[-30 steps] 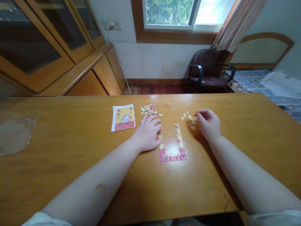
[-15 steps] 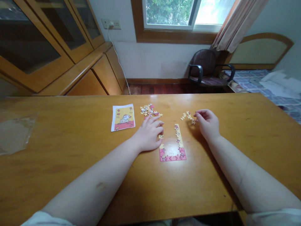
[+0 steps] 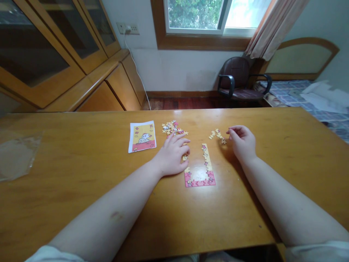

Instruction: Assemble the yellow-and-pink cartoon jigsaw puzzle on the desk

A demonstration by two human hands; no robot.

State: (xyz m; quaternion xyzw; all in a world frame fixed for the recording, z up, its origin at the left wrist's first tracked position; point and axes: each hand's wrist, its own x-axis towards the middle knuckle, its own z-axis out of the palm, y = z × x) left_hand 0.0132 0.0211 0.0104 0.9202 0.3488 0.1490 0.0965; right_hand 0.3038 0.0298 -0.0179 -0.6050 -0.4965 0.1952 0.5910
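A partly joined jigsaw frame (image 3: 200,183) lies on the table, pink along its near edge with yellow strips up both sides. My left hand (image 3: 172,154) rests over the frame's left strip with its fingers spread, hiding part of that strip. Just beyond those fingers is a heap of loose puzzle pieces (image 3: 170,127). My right hand (image 3: 242,142) is at the right, thumb and forefinger pinched together; whatever is between the tips is too small to make out. Beside its fingertips lie several yellow puzzle pieces (image 3: 217,134).
Left of the heap lies a printed picture sheet (image 3: 142,145) with a white animal on yellow and pink. A clear plastic bag (image 3: 16,156) is at the table's left side. Beyond the table (image 3: 174,225) stand a brown armchair (image 3: 236,78) and a wooden cabinet (image 3: 109,78).
My right hand has shifted very slightly away from the small yellow pieces, still pinched. My left hand stays where it was.
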